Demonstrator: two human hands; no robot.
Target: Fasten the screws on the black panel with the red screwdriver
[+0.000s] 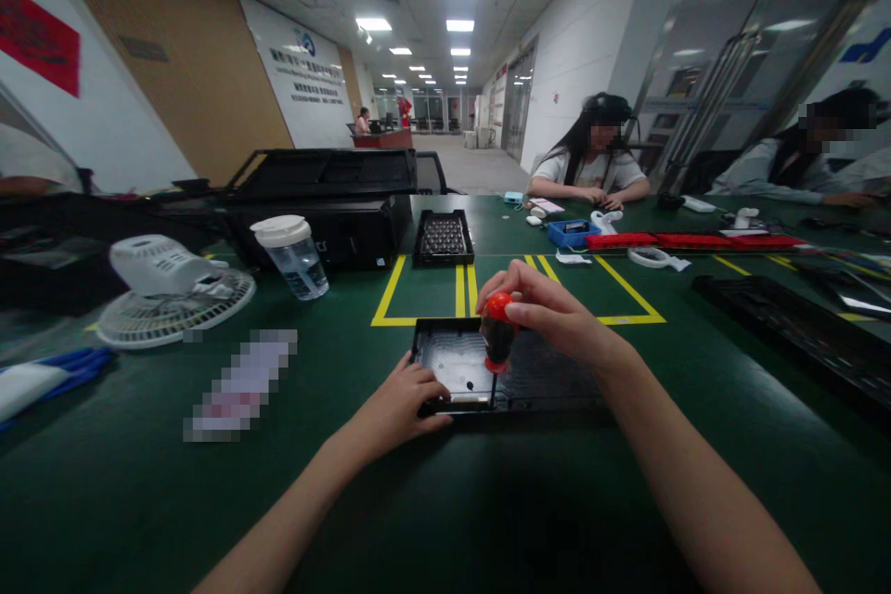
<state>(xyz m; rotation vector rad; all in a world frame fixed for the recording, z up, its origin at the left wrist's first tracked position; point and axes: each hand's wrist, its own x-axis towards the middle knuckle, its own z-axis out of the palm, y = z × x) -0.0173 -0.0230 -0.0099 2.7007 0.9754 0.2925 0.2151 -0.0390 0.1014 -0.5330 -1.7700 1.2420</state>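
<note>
A shallow black rectangular panel [557, 371] with raised edges lies on the green table in front of me. Upright over its near left part stands a screwdriver [498, 334] with a red and dark handle. My right hand [539, 306] grips that handle from above, and the shaft points down to the panel's near edge. At the panel's left end rests my left hand [410, 397], its fingers spread over the rim and its thumb along the near side. A light strip [468, 399] lies inside the panel by those fingers. Where the screwdriver tip meets the panel is too small to make out.
Left stand a lidded water cup [296, 260], a white fan [174, 288] and a large black case [327, 232]. Behind the panel sits a black tray [444, 239] of small parts. A long black frame [794, 334] lies right. Two people sit across the table.
</note>
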